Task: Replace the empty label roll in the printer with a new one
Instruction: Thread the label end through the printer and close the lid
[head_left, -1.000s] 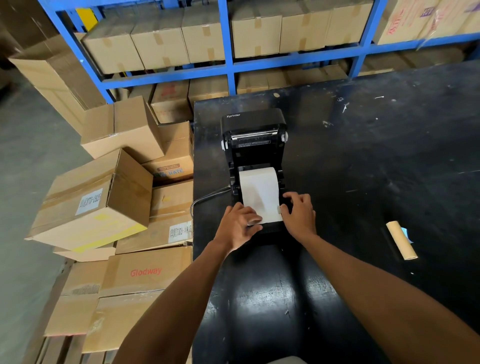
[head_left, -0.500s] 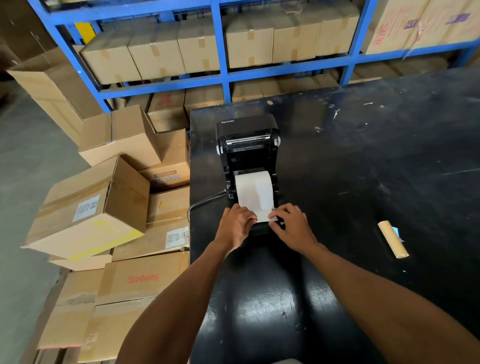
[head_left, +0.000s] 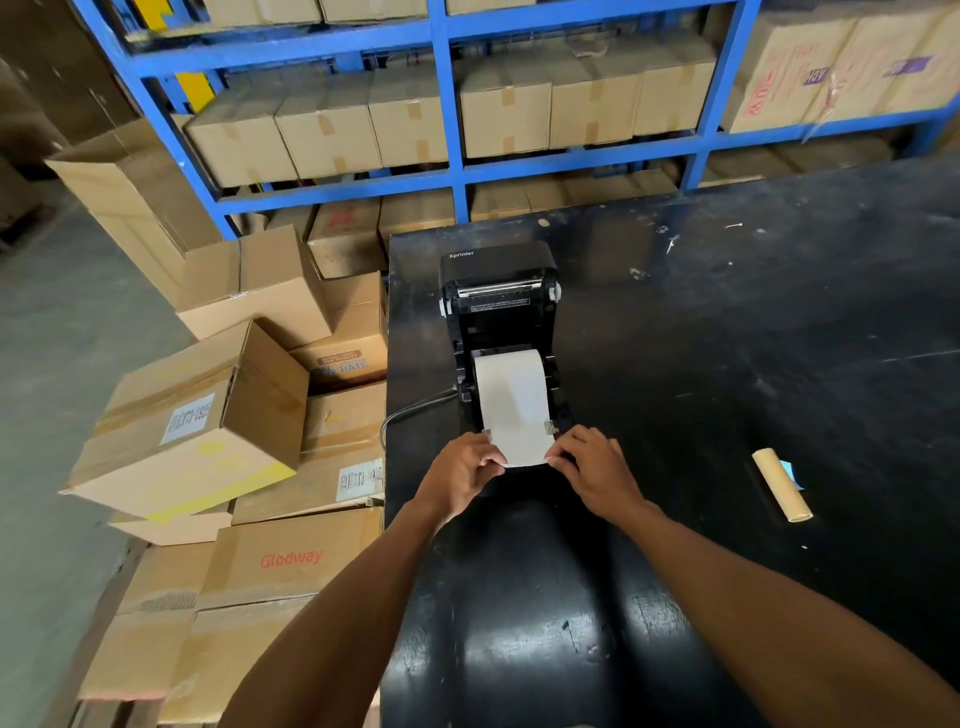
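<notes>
A black label printer (head_left: 500, 291) stands on the black table (head_left: 727, 364) with its lid tilted up and back. A new white label roll (head_left: 511, 384) lies in its bay, and a strip of paper runs from it toward me. My left hand (head_left: 462, 475) pinches the strip's near left corner. My right hand (head_left: 597, 470) pinches the near right corner. The strip's end rests over the printer's front edge between my hands. The empty brown cardboard core (head_left: 782, 483) lies on the table to the right, apart from the printer.
A grey cable (head_left: 410, 410) leaves the printer's left side at the table edge. Cardboard boxes (head_left: 208, 426) are piled on the floor to the left. Blue shelving (head_left: 447, 156) with more boxes stands behind the table. A blue scrap (head_left: 792, 473) lies beside the core.
Both hands have shifted from resting on the strip to pinching its near corners, and the strip's end lies nearer me. The head camera has tilted and moved slightly.
</notes>
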